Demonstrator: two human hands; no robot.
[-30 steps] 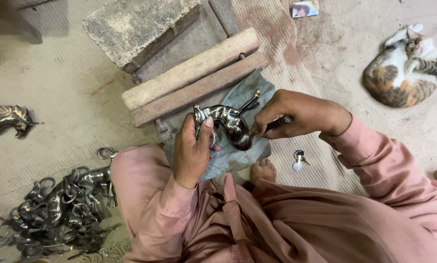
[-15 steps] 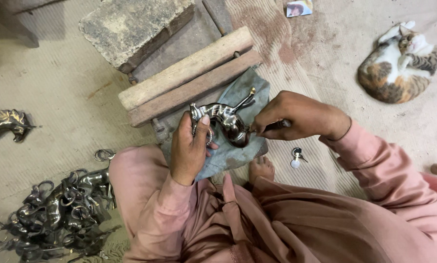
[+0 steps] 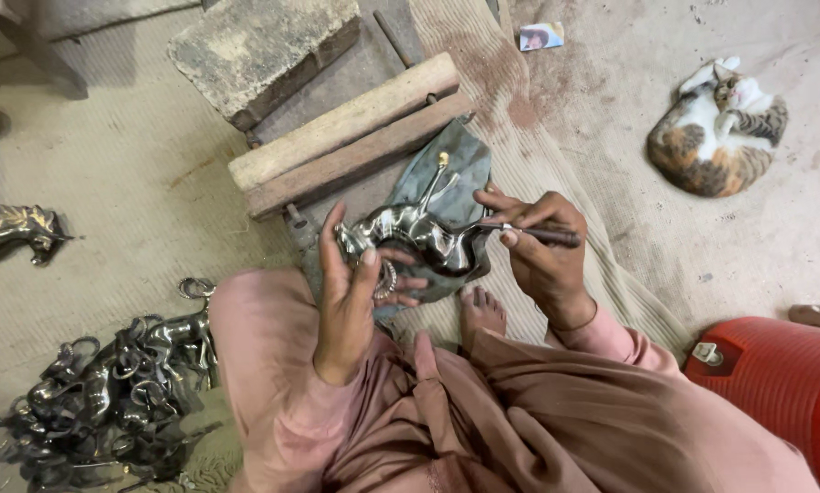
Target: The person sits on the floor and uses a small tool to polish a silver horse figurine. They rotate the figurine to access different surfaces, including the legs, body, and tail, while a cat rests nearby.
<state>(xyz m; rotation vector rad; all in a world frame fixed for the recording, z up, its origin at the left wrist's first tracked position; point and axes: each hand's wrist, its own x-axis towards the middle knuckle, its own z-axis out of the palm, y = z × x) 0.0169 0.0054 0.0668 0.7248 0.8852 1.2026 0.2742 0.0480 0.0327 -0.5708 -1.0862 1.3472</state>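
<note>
My left hand [image 3: 348, 294] grips a shiny metal animal figurine [image 3: 410, 237] over my lap, fingers wrapped round its body. My right hand [image 3: 538, 248] holds a thin dark-handled tool [image 3: 542, 235] with its tip set against the figurine's right end. A grey cloth [image 3: 456, 169] lies beneath the figurine, over the ground and against two wooden bars [image 3: 346, 137]. My bare foot [image 3: 479, 310] shows just below the hands, between my pink-clothed knees.
A pile of several dark metal figurines [image 3: 109, 393] lies at the lower left, with another single figurine [image 3: 13, 230] at the left edge. A stone block [image 3: 264, 50] sits behind the bars. A calico cat [image 3: 716, 132] lies at the upper right. A red container [image 3: 775, 383] stands at the right.
The view has shifted, with the hands now lower in frame. Both hands keep their hold; the right hand's tool stays against the figurine's end.
</note>
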